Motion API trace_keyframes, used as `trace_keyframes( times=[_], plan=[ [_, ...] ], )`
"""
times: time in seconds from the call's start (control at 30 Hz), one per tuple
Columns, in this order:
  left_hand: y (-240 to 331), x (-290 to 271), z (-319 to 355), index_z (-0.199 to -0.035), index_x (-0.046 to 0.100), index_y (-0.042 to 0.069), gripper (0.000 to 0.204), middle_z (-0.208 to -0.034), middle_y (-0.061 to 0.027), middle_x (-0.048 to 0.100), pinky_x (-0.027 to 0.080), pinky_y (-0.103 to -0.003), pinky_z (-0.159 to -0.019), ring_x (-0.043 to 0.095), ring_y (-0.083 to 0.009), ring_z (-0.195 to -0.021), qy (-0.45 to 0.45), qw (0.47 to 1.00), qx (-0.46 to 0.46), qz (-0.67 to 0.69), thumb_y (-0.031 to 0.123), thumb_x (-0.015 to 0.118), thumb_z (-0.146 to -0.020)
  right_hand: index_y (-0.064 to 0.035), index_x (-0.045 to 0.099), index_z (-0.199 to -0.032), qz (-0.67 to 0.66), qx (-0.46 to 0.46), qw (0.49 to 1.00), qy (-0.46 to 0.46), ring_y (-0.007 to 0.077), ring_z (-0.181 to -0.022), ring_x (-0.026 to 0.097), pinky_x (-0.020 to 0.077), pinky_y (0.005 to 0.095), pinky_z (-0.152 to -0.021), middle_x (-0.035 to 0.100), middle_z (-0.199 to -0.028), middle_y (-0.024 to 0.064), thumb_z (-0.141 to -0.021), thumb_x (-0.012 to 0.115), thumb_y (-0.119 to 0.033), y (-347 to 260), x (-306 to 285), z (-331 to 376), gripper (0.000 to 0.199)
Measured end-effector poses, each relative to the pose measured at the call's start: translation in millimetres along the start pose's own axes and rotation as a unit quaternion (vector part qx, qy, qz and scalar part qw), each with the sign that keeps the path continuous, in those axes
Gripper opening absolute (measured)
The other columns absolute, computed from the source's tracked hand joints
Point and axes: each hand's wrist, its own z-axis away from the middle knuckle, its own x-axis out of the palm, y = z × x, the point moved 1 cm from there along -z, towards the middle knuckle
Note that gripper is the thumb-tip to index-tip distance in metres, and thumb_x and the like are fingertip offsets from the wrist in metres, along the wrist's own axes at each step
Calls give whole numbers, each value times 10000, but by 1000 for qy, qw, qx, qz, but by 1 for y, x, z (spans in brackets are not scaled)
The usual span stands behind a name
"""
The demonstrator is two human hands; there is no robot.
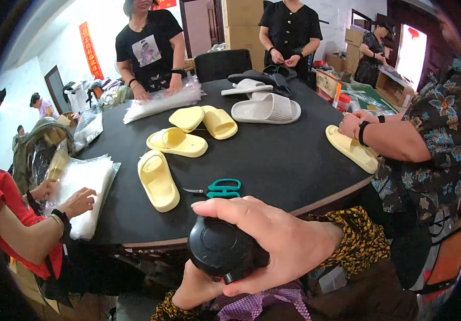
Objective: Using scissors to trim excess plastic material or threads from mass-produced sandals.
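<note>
Close in front of me, over the table's near edge, is a black rounded object (221,247) with a domed, ringed face and a small protruding tab; its exact kind is not clear. My right hand (273,232) wraps around its top and right side, thumb and fingers curved about it. From below, my left hand (202,286) grips its underside, most of those fingers hidden. Just beyond lie green-handled scissors (224,188) with metal blades. A yellow slipper (158,181) rests left of them, and another yellow slipper (177,142) sits farther back.
The dark round table (262,160) also carries grey slippers (266,108) and plastic bags (163,99). At left, a person in red handles a stack of clear bags (86,187). At right, a person in a floral top holds a yellow slipper (351,148). Two people stand across.
</note>
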Motion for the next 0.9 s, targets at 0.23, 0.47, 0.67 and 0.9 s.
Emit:
trace_keyframes(
  times=[0.23,0.47,0.67,0.9],
  plan=[
    [-5,-9,-6,-1217,474,26,652,-1177,-116,559,445,-351,-919,540,-204,-1086,13,999,48,-16,109,801,-660,16,232,-1382,-70,59,994,-59,266,-1150,470,368,356,-972,424,-1274,182,-629,845,-234,-1,-1,-4,1003],
    [-1,-15,-9,-1213,476,23,618,-1181,-140,550,438,-369,-920,534,-235,-1088,42,992,110,-51,110,778,-681,46,174,-1397,-381,155,910,-51,174,-1213,405,328,322,-1018,398,-1309,167,-811,705,-270,-1,-6,-9,851],
    [-5,-22,-7,-1209,478,21,589,-1185,-160,543,431,-385,-922,529,-261,-1089,70,984,138,-85,111,758,-699,155,248,-1335,-194,107,971,-95,220,-1257,392,295,325,-1044,405,-1338,232,-916,542,-308,-16,-17,-20,690],
    [5,-32,-9,-1205,480,19,556,-1189,-184,534,423,-403,-924,523,-292,-1090,84,967,195,-141,112,735,-720,142,319,-1312,-184,-5,978,-96,252,-1212,458,338,336,-1018,447,-1300,236,-914,509,-390,-30,-27,-35,690]
  ],
)
